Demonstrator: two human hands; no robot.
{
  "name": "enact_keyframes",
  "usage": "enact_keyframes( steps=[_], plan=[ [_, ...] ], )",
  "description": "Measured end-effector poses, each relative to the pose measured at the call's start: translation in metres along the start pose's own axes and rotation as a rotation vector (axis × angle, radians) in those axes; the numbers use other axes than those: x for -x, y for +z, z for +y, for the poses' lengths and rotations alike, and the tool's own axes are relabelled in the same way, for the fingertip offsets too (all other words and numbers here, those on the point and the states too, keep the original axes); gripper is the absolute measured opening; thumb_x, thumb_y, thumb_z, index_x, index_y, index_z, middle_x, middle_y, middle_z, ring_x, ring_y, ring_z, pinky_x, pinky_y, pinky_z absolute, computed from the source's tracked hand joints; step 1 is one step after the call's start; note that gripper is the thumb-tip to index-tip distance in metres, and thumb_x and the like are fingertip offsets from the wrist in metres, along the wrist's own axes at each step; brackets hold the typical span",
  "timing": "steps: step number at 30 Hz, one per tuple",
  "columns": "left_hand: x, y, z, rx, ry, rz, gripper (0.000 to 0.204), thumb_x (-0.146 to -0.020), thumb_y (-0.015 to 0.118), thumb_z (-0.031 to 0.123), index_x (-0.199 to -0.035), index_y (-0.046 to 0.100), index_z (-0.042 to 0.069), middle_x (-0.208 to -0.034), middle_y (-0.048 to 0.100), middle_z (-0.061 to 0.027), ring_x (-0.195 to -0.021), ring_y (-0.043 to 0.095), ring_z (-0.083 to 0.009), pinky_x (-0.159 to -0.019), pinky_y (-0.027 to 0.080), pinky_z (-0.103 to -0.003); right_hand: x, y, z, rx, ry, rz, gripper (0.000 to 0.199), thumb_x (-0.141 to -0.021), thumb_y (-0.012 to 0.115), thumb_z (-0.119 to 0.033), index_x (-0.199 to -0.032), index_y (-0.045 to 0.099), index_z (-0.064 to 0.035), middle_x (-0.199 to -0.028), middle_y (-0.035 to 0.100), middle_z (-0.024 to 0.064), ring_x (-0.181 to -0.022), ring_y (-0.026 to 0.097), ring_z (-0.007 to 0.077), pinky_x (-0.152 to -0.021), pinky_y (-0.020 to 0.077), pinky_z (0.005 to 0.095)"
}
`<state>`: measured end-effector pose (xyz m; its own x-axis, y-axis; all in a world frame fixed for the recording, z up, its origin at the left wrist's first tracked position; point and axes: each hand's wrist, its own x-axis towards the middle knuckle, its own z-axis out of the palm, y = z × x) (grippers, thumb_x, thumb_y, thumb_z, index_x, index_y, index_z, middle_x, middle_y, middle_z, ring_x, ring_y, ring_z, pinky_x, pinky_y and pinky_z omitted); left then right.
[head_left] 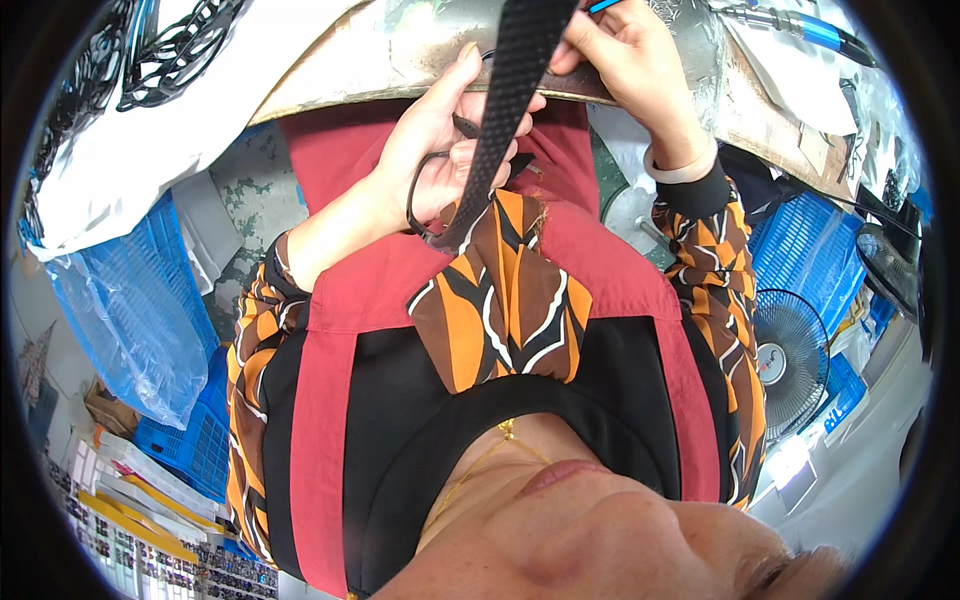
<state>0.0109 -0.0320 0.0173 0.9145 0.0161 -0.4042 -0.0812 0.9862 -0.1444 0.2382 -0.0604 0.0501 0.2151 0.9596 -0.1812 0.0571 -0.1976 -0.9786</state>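
My left hand [440, 140] is at the near edge of the metal-topped bench, its fingers curled around a thin black eyeglass frame [412, 200]. A curved dark end of it loops out below the palm; the rest is hidden by my fingers and by a wide black textured strap [510, 100] crossing close to the camera. To the right, over the bench, my right hand [625, 60] is pinched around a slim blue stick-like tool [604, 5]. The top edge of the picture cuts that tool off, so its tip does not show.
Several black eyeglass frames [180, 50] lie on white sheeting at the far left. A tool with a blue-and-black handle [815, 32] rests on the bench [400, 65] at the far right. Blue crates [815, 245] and a fan [790, 355] stand at my right; a plastic-covered blue crate [140, 300] is at my left.
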Motion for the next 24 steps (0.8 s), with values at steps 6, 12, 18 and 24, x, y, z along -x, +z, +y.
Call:
enact_keyframes(
  steps=[6, 12, 18, 24],
  plan=[
    [-0.001, 0.001, -0.001, -0.035, 0.014, 0.061, 0.069, -0.109, 0.042, 0.055, -0.125, 0.054, -0.011, -0.084, 0.045, -0.0022, -0.046, 0.034, -0.0038, -0.036, 0.033, -0.021, -0.005, -0.006, 0.006, 0.014, 0.0, -0.026, 0.012, -0.099, 0.068, -0.01, -0.104, 0.058, -0.0042, -0.079, 0.068, 0.0044, -0.07, 0.068, 0.0105, -0.064, 0.0549, 0.0232],
    [-0.001, 0.007, -0.002, 0.068, 0.008, 0.041, 0.068, -0.109, 0.043, 0.054, -0.125, 0.054, -0.011, -0.084, 0.044, -0.0021, -0.046, 0.034, -0.0042, -0.036, 0.033, -0.021, -0.005, -0.009, -0.001, -0.022, 0.015, -0.105, 0.011, -0.099, 0.068, -0.01, -0.104, 0.059, -0.0044, -0.078, 0.068, 0.0043, -0.072, 0.069, 0.0109, -0.064, 0.055, 0.0242],
    [-0.003, 0.003, -0.002, 0.038, 0.022, 0.021, 0.068, -0.109, 0.042, 0.053, -0.126, 0.051, -0.012, -0.083, 0.043, -0.0019, -0.046, 0.034, -0.0047, -0.036, 0.034, -0.022, -0.002, -0.004, -0.019, 0.415, -0.088, -0.117, 0.013, -0.098, 0.067, -0.014, -0.099, 0.061, -0.0029, -0.077, 0.07, 0.0099, -0.07, 0.072, 0.018, -0.065, 0.0559, 0.0308],
    [-0.007, -0.003, -0.006, 0.0, 0.058, -0.072, 0.067, -0.11, 0.038, 0.053, -0.126, 0.049, -0.011, -0.082, 0.043, -0.002, -0.045, 0.036, -0.0048, -0.037, 0.034, -0.022, -0.017, -0.005, -0.036, 0.707, -0.144, -0.19, 0.015, -0.097, 0.063, -0.016, -0.103, 0.063, -0.0026, -0.077, 0.072, 0.0138, -0.068, 0.073, 0.0256, -0.065, 0.056, 0.0354]
  ],
)
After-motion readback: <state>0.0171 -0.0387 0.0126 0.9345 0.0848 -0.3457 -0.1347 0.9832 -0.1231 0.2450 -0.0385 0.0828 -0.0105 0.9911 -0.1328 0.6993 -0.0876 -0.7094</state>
